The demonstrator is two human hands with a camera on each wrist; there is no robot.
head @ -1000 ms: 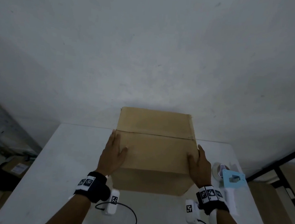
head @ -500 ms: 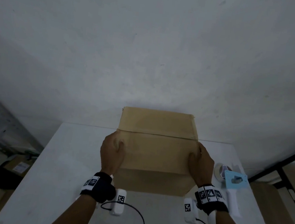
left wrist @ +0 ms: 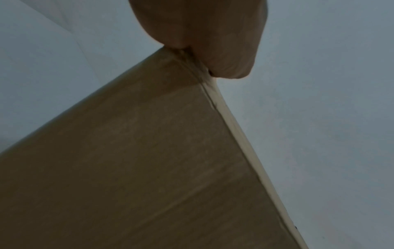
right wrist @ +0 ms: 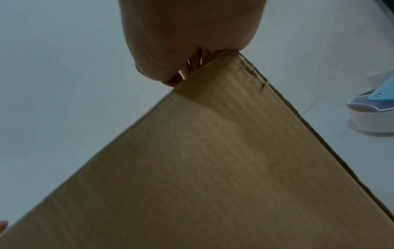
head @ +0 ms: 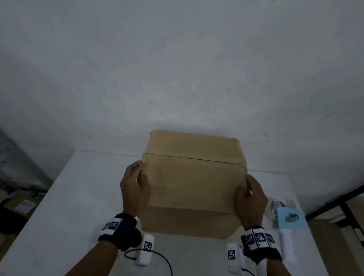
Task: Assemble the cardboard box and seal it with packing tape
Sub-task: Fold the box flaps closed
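Observation:
A brown cardboard box (head: 192, 182) stands on the white table (head: 72, 216) against the wall, its top flaps folded down with a seam across the top. My left hand (head: 137, 182) grips the left end of the near flap, and my right hand (head: 251, 193) grips its right end. In the left wrist view the left hand (left wrist: 202, 33) closes on the flap's corner (left wrist: 149, 168). The right wrist view shows the right hand (right wrist: 187, 33) with fingers under the flap corner (right wrist: 213, 168). A blue and white tape dispenser (head: 287, 220) lies on the table to the right of the box.
The tape dispenser (right wrist: 375, 109) lies close to my right wrist. A black cable (head: 166, 265) loops on the table in front of the box. Off the left table edge, another carton (head: 19, 205) sits on the floor. A black frame (head: 349, 207) stands at the right.
Both hands lay flat on the near flap with fingers straight; they have since slid outward and curled round the flap's left and right ends.

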